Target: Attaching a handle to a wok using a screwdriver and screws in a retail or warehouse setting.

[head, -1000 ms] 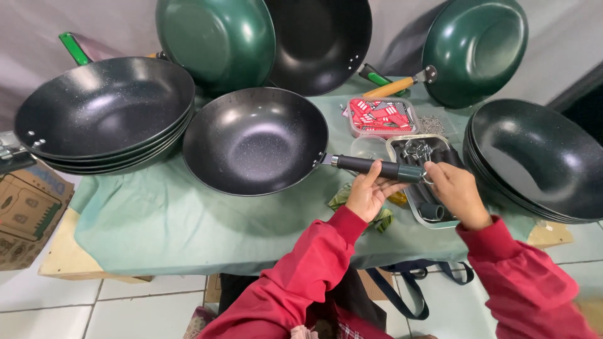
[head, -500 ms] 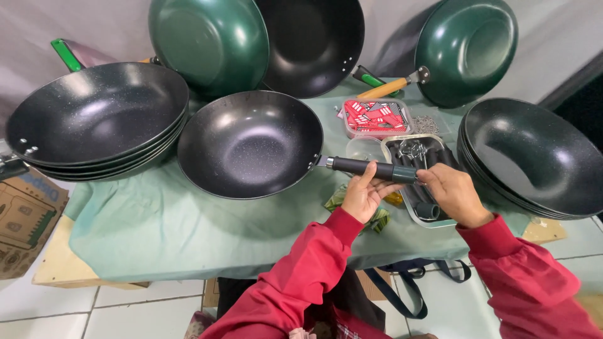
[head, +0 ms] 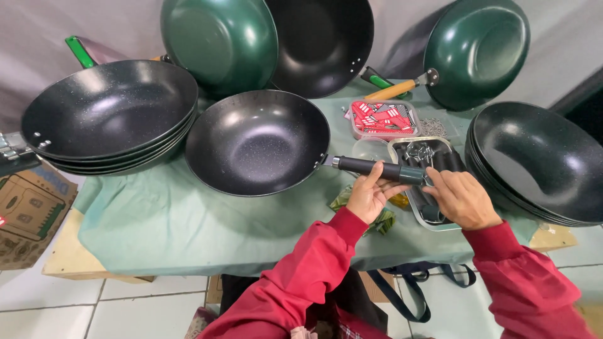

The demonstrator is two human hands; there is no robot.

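Left hand (head: 369, 196) is curled under the dark handle (head: 377, 168) of the black wok (head: 257, 141), fingers wrapped up around it from below, so it's basically carrying the handle end. Right hand (head: 461, 199) is at the far tip of that same handle, fingertips pinched in narrow on the end cap, right over a metal tray (head: 411, 207) of dark parts and shiny hardware. The wok itself sits in the middle of the green tablecloth (head: 157, 220), bowl to the left, handle pointing right. My guess is it's a rigid, fairly heavy pan with all the weight out in the bowl, so the handle is the sane place to grab, close to the metal collar for control. The inside looks speckled and slick, probably nonstick, so not something to grip by the rim. Around it: a stack of black pans (head: 103, 119) on the left, another stack (head: 543, 160) on the right, glossy green woks (head: 220, 41) propped against the back, and a clear plastic box (head: 384, 118) of red packets.
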